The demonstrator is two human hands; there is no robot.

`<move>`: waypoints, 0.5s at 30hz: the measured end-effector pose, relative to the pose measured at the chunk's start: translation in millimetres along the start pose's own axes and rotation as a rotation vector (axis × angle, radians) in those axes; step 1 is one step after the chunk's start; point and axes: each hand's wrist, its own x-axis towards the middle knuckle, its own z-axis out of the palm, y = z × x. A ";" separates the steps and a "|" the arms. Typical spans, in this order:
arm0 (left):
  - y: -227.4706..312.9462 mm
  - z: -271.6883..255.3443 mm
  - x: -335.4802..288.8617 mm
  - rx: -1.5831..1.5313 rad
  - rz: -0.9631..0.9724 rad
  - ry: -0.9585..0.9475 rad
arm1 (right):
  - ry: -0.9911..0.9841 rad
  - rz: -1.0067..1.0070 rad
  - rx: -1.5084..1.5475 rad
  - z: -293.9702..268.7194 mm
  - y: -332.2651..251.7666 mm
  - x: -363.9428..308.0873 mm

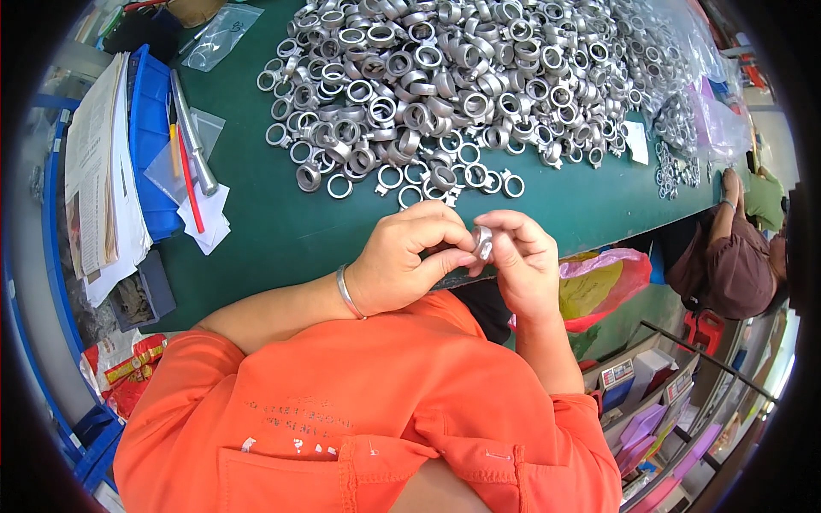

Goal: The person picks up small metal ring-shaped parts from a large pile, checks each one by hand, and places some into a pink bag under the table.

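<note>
Between both hands, just over the near edge of the green table, a small grey metal ring (483, 243) is held up. My left hand (416, 250), with a bangle on its wrist, pinches the ring's left side between thumb and forefinger. Thumb and fingers of my right hand (522, 256) close on its right side. Part of the ring is covered by the fingertips. Beyond the hands lies a big heap of similar metal rings (445, 77), with several loose ones along its near side.
At left stand a blue tray (152, 145), stacked papers (101, 162), a tapered metal rod (192, 128) and a red pen (190, 184) on the green table (265, 248). Right of me are a plastic bag (603, 286) and a rack of bins (658, 402). Another person (735, 265) sits at far right.
</note>
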 end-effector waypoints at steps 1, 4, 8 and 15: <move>0.4 2.7 -1.5 -0.117 -0.091 0.064 | -0.014 -0.068 0.030 0.7 3.7 0.4; 1.8 9.9 -5.6 -0.369 -0.296 0.179 | -0.018 -0.168 0.157 -1.4 8.3 0.3; 6.8 6.5 -4.1 -0.469 -0.403 0.145 | 0.023 -0.186 0.168 -0.7 10.2 -3.3; 6.6 6.2 -0.5 -0.883 -0.719 0.150 | 0.017 -0.664 -0.884 10.1 -2.9 -0.5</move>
